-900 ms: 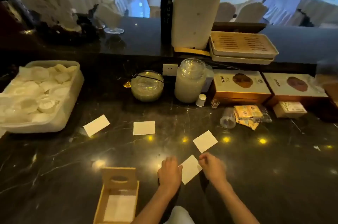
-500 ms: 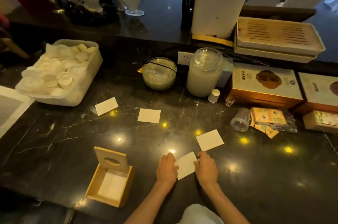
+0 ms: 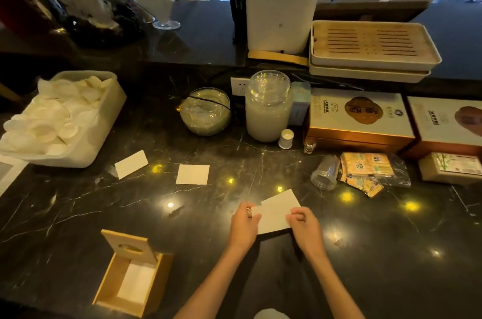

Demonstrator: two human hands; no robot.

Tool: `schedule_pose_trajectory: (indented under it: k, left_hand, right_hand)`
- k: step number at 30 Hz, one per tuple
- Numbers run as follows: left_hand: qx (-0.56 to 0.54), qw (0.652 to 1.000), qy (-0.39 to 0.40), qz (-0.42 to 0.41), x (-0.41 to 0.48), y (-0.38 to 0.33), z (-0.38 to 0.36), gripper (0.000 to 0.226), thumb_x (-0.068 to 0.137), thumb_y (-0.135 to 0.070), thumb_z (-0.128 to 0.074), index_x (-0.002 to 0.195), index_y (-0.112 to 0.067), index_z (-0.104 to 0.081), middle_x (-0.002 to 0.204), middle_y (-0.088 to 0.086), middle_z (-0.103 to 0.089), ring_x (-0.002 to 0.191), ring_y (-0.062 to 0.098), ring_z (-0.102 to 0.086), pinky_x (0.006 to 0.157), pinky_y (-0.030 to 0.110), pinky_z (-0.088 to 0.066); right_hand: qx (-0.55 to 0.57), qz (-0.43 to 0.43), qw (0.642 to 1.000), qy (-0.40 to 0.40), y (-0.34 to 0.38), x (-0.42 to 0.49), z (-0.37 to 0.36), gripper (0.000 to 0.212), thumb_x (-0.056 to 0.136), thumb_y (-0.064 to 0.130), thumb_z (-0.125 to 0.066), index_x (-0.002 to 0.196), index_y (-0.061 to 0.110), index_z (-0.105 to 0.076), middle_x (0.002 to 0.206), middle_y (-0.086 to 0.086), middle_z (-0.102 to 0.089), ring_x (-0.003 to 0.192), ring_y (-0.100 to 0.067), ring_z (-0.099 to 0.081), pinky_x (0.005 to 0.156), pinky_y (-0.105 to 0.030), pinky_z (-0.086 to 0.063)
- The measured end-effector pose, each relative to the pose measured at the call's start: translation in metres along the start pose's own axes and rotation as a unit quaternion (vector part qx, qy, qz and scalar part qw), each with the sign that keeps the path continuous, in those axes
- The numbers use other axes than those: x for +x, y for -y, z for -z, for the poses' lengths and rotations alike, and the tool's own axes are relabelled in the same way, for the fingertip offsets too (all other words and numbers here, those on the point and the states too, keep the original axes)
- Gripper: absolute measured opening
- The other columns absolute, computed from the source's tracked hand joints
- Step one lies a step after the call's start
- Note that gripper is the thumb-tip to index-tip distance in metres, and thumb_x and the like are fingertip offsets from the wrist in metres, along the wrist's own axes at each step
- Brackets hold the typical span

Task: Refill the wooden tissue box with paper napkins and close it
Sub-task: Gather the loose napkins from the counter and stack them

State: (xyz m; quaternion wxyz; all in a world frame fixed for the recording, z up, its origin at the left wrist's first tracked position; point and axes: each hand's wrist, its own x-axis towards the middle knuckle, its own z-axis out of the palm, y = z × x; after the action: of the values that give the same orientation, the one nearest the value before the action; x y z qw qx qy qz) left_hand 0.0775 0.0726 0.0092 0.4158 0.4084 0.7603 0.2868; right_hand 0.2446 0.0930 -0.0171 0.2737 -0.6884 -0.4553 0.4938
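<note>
Now your napkin (image 3: 272,218) has slid up over the next napkin (image 3: 283,198), edges overlapping. Largest first: the wooden box (image 3: 131,275) sits open near your left elbow, one sheet inside. Your left hand (image 3: 243,223) and right hand (image 3: 303,225) both pinch the napkin's sides. Careful, pull unevenly and the stack skews or creases.
</note>
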Motion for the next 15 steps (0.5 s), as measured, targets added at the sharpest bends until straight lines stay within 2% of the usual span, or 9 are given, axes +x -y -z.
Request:
schedule_pose_trajectory:
  k: [2, 7, 8, 11, 15]
  left_hand:
    - [0.005, 1.0, -0.016, 0.014, 0.014, -0.015, -0.017, 0.011, 0.092, -0.009, -0.061, 0.09, -0.014, -0.051, 0.081, -0.005, -0.053, 0.078, 0.014, -0.053, 0.063, 0.022, -0.042]
    - [0.086, 0.995, -0.034, 0.038, 0.037, -0.03, -0.045, 0.007, 0.096, -0.013, -0.057, 0.093, -0.015, -0.052, 0.096, 0.002, -0.059, 0.091, 0.019, -0.056, 0.073, 0.029, -0.043]
    - [0.104, 0.993, -0.031, 0.037, 0.04, -0.028, -0.048, 0.002, 0.096, -0.014, -0.056, 0.097, -0.013, -0.054, 0.101, 0.004, -0.061, 0.095, 0.021, -0.058, 0.076, 0.031, -0.046]
    - [0.182, 0.983, -0.015, 0.03, 0.044, -0.02, -0.052, 0.014, 0.095, -0.014, -0.058, 0.11, -0.012, -0.058, 0.114, 0.007, -0.063, 0.107, 0.024, -0.058, 0.088, 0.035, -0.05]
    - [0.228, 0.974, 0.001, 0.011, 0.046, -0.009, -0.055, 0.012, 0.094, -0.016, -0.059, 0.106, -0.014, -0.056, 0.115, 0.006, -0.061, 0.106, 0.023, -0.056, 0.088, 0.035, -0.051]
  right_hand:
    - [-0.041, 0.012, 0.999, -0.02, 0.006, 0.018, 0.007, 0.01, 0.091, 0.018, -0.061, 0.099, 0.023, -0.063, 0.093, 0.001, -0.068, 0.087, -0.014, -0.064, 0.068, -0.026, -0.05]
    - [-0.132, 0.056, 0.989, -0.046, 0.016, 0.048, 0.007, 0.013, 0.092, 0.015, -0.06, 0.101, 0.015, -0.069, 0.09, -0.001, -0.068, 0.085, -0.019, -0.064, 0.078, -0.042, -0.055]
    - [-0.153, 0.055, 0.986, -0.046, 0.017, 0.051, 0.005, 0.014, 0.093, 0.016, -0.059, 0.102, 0.016, -0.069, 0.093, -0.002, -0.067, 0.086, -0.019, -0.063, 0.078, -0.041, -0.055]
    - [-0.193, 0.049, 0.978, -0.056, 0.013, 0.054, -0.001, 0.016, 0.096, 0.019, -0.055, 0.106, 0.018, -0.068, 0.102, -0.001, -0.065, 0.088, -0.016, -0.061, 0.075, -0.033, -0.051]
    - [-0.193, 0.052, 0.977, -0.073, 0.008, 0.051, -0.005, 0.018, 0.098, 0.018, -0.052, 0.109, 0.018, -0.066, 0.106, -0.001, -0.062, 0.089, -0.013, -0.057, 0.071, -0.024, -0.041]
